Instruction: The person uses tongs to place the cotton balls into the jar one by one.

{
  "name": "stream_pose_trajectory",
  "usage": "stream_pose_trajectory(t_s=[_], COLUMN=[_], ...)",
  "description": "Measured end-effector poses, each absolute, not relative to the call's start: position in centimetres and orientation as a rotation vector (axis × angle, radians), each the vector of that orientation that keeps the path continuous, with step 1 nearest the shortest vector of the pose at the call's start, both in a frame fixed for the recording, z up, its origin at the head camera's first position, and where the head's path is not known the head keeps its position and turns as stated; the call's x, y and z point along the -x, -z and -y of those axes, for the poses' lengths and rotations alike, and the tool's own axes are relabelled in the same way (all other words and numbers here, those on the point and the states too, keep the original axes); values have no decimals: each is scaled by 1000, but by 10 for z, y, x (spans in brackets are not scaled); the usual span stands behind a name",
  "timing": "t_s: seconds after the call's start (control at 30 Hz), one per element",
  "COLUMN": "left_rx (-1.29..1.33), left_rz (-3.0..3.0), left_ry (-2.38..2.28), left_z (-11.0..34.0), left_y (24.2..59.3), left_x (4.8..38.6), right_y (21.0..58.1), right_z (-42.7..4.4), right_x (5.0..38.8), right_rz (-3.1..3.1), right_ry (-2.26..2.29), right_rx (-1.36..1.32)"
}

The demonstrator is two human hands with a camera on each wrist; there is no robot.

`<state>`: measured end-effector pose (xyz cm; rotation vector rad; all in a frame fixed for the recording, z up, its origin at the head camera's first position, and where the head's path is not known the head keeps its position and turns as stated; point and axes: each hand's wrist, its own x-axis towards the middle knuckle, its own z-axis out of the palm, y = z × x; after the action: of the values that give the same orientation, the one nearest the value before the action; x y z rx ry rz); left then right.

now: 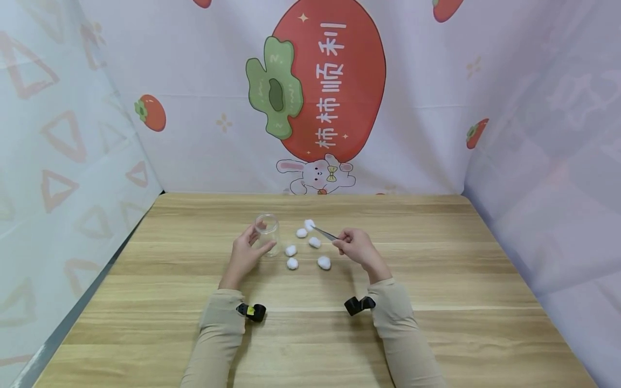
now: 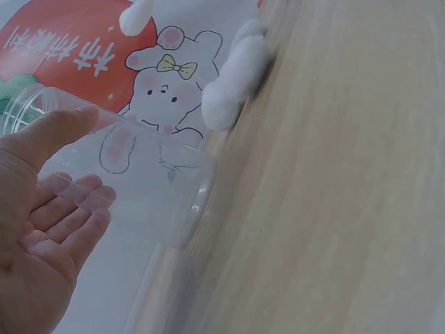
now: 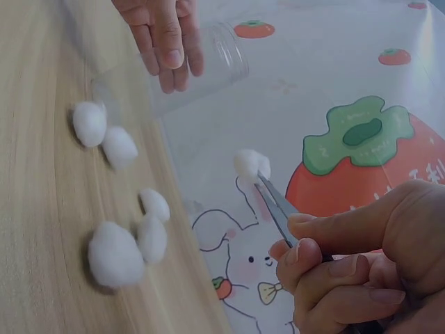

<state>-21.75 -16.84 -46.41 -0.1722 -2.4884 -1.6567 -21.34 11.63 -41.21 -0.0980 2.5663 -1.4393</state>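
My left hand (image 1: 246, 250) holds a clear, lidless jar (image 1: 268, 237) standing upright on the table, thumb on one side and fingers round the other. Through its wall the jar (image 2: 139, 174) looks empty. My right hand (image 1: 358, 248) pinches metal tweezers (image 1: 324, 233) between thumb and fingers. At their tips a white cotton ball (image 3: 250, 165) is caught, raised above the table. Several more cotton balls lie right of the jar, among them one close beside it (image 1: 290, 250) and a larger one (image 1: 324, 263) nearer me.
The wooden table (image 1: 301, 345) ends at a printed cloth backdrop (image 1: 194, 145) with persimmons and a rabbit. Pale cloth walls (image 1: 548, 161) rise at both sides. A black wrist camera mount sits on each of my sleeves (image 1: 395, 307).
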Motion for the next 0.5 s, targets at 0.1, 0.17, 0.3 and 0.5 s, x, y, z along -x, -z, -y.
stream_pose_trajectory(t_s=[0.1, 0.17, 0.3, 0.5], left_rx=[174, 176, 165, 163], left_rz=[2485, 2488, 2493, 2496], left_ry=[1647, 1641, 1642, 1654], left_z=[167, 167, 168, 168], left_y=[463, 462, 461, 462], left_x=[218, 218, 217, 217], right_y=[410, 409, 405, 399], right_z=[-112, -110, -105, -100], right_x=[214, 214, 214, 214], right_rz=[-2563, -2566, -2574, -2577], right_ry=[1444, 1444, 1437, 1437], right_rx=[113, 125, 146, 160])
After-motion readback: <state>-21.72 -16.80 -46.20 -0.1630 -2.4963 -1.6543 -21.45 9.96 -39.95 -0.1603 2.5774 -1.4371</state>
